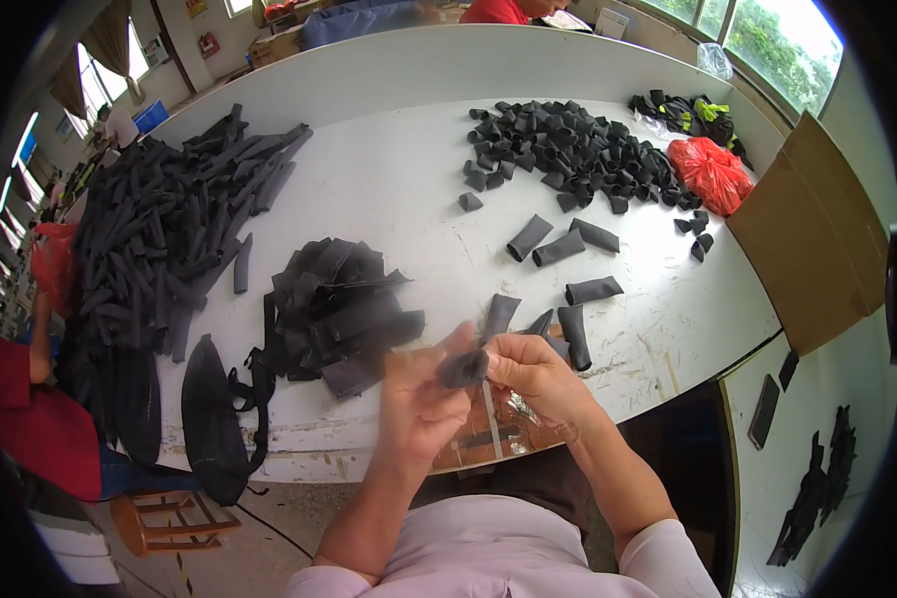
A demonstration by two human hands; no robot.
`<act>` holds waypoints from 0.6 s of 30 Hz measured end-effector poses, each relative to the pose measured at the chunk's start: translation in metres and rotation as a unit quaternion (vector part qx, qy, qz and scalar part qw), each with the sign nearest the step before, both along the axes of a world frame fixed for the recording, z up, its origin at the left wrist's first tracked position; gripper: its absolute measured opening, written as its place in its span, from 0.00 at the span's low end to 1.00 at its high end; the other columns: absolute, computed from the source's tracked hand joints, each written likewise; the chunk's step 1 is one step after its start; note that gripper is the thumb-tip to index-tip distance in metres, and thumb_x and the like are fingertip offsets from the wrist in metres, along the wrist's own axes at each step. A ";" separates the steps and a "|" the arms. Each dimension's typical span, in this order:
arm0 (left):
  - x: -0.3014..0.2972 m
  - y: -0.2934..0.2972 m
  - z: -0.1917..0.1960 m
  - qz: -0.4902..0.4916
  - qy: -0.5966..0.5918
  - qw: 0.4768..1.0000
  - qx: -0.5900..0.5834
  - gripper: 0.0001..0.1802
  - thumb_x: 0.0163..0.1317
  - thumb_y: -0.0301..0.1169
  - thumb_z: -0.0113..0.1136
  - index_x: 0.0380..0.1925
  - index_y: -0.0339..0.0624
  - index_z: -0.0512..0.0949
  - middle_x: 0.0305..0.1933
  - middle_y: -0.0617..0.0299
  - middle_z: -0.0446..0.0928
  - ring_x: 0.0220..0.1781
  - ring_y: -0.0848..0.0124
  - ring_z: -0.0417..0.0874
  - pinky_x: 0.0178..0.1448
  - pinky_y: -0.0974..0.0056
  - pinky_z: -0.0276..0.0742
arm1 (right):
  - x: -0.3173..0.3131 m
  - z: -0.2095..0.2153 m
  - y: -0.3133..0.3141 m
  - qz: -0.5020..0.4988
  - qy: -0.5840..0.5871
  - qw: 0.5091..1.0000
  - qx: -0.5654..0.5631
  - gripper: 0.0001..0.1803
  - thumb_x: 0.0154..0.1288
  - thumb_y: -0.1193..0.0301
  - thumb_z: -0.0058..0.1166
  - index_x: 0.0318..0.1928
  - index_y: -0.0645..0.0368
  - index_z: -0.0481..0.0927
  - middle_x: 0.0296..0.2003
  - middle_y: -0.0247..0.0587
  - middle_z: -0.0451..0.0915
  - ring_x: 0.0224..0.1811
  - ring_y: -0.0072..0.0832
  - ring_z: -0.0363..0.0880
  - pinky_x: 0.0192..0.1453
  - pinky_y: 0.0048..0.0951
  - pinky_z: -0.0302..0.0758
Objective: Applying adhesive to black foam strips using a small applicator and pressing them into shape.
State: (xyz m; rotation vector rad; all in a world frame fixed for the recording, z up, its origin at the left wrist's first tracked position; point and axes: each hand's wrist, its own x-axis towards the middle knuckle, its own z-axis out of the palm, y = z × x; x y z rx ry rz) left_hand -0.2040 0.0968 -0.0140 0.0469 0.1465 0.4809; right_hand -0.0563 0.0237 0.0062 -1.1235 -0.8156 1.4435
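Both hands work one small black fabric sleeve (463, 369) held just above the near desk (389, 179) edge. Left hand (421, 399) is closed around its lower end; right hand (536, 371) pinches the upper end; motion blur hides finger detail.

Just beyond the hands: a few flat sleeve pieces (573, 334) lie loose. Farther out, right of the hands: large heap of short rolled pieces (568, 149), probably finished. Far left: stack of long black strips (159, 229); nearer left, a black bundle (339, 309). Judgement: well along, much stock left.
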 end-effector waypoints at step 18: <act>0.002 -0.012 0.029 0.257 0.305 0.584 0.707 0.08 0.53 0.23 0.58 0.32 0.32 0.73 0.37 0.57 0.75 0.39 0.76 0.72 0.44 0.73 0.68 | 0.012 -0.015 -0.006 -0.038 -0.194 0.979 0.044 0.16 0.61 0.59 0.50 0.27 0.60 0.71 0.20 0.30 0.69 0.24 0.19 0.69 0.25 0.19 0.65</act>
